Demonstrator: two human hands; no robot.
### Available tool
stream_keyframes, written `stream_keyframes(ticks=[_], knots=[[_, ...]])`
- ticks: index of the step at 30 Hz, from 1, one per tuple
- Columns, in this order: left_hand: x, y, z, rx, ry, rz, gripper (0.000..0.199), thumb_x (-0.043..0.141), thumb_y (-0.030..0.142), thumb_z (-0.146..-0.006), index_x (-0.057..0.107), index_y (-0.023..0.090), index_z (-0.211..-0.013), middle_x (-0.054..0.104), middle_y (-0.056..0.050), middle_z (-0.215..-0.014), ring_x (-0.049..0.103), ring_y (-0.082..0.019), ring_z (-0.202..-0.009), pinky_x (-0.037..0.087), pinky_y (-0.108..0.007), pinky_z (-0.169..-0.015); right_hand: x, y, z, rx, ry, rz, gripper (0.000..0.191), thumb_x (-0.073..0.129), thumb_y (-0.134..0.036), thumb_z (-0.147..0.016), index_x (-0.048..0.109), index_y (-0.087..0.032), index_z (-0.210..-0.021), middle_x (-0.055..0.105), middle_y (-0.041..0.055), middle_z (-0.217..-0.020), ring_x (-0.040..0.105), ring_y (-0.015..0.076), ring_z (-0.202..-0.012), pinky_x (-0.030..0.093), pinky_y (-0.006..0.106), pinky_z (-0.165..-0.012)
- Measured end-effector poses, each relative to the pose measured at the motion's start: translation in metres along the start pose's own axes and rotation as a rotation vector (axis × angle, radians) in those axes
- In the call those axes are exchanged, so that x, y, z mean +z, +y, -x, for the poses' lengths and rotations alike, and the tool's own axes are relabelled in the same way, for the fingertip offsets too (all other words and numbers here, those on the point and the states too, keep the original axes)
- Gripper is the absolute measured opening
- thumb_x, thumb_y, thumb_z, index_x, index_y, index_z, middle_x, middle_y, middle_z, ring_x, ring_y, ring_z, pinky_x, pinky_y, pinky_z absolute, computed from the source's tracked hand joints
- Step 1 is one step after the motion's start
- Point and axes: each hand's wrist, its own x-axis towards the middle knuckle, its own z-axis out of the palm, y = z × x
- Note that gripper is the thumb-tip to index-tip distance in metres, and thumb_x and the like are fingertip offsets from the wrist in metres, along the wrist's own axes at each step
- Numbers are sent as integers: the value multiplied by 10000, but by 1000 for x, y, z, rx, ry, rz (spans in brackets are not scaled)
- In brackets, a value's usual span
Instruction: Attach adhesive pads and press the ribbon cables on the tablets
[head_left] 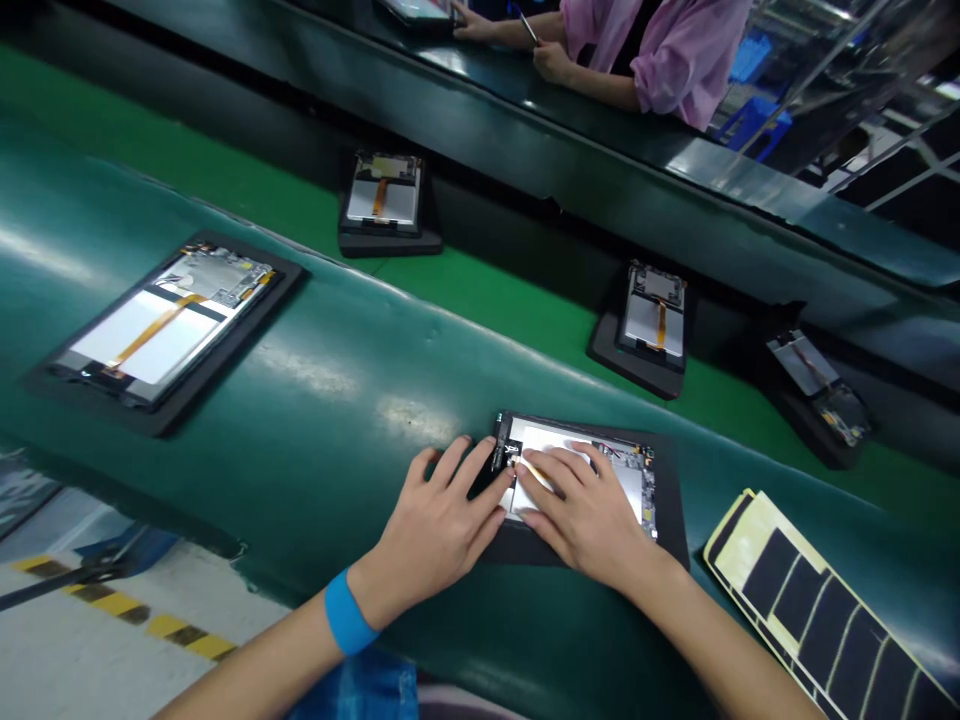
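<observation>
An opened tablet (544, 437) lies on a black foam pad (671, 500) in front of me, its white battery and circuit board exposed. My left hand (446, 515) is at its left end, fingers bent over the edge, with thumb and index finger by a black connector strip. From the right, my right hand (581, 505) rests across the battery, its fingers close together and bent down onto the tablet. Part of an orange ribbon cable (541, 478) shows beneath those fingers. The fingertips of both hands nearly meet at the connector, and they hide exactly what they press.
Another opened tablet (161, 325) lies on its pad at left. Along the green conveyor (480, 310) sit more opened tablets, including one (382, 190) at the back. A yellow sheet with black stickers (810, 600) lies at right. Across the line, a person in a pink sleeve (679, 60) works.
</observation>
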Motion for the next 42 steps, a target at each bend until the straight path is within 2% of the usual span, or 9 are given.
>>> stream_keyframes(ticks=[5,10,15,22,32,36,39,42], knots=[[-1,-2,1,-8,22,29,348,519,324,-997,695,237,-1284,619,-152,-1382,557,-376,-1217,421,-510,-928,-2,0,1,17,5,-98,339,533,-280,-1009,623,-169,-1316,641,132,-1349,539,292,-1222,399,508,-1054],[1,-3,1,-6,16,41,353,497,331,-1012,691,240,-1293,613,-153,-1395,559,-383,-1218,421,-528,-924,-2,5,4,47,-3,-136,376,518,-256,-1015,589,-227,-1384,604,110,-1415,484,308,-1324,390,539,-1091],[3,-5,4,-5,-8,46,363,502,338,-1014,673,246,-1320,597,-157,-1418,550,-391,-1238,417,-541,-935,-3,2,3,28,-26,-146,362,515,-244,-1013,596,-173,-1359,596,133,-1414,472,313,-1339,388,546,-1117],[2,-6,3,11,-17,32,353,507,335,-1016,666,262,-1323,585,-146,-1441,545,-385,-1241,410,-528,-927,-4,3,2,23,-17,-142,370,519,-227,-1009,588,-164,-1367,597,141,-1409,475,313,-1336,389,562,-1120],[-3,-7,1,14,-84,-19,379,517,385,-1024,613,301,-1381,568,-86,-1470,517,-368,-1271,397,-481,-898,1,7,7,27,13,-214,446,533,-196,-997,526,-235,-1441,585,119,-1435,481,314,-1343,398,590,-1110],[-4,-6,-4,43,-82,-34,372,502,372,-1026,622,274,-1365,557,-103,-1476,495,-375,-1285,395,-486,-886,2,7,7,36,10,-218,469,534,-209,-1003,507,-273,-1467,588,107,-1436,499,313,-1336,410,593,-1105],[-5,-6,-7,39,-61,18,357,500,343,-1026,640,256,-1343,546,-121,-1486,490,-389,-1291,406,-505,-895,1,7,6,48,21,-228,486,533,-208,-1005,492,-297,-1481,586,103,-1439,507,308,-1334,410,597,-1105],[-9,-10,-9,-10,-24,211,343,496,309,-1022,663,270,-1318,511,-134,-1516,484,-403,-1307,420,-542,-928,-1,7,4,68,45,-272,468,551,-213,-1000,507,-277,-1462,590,116,-1425,527,302,-1312,424,581,-1090]])
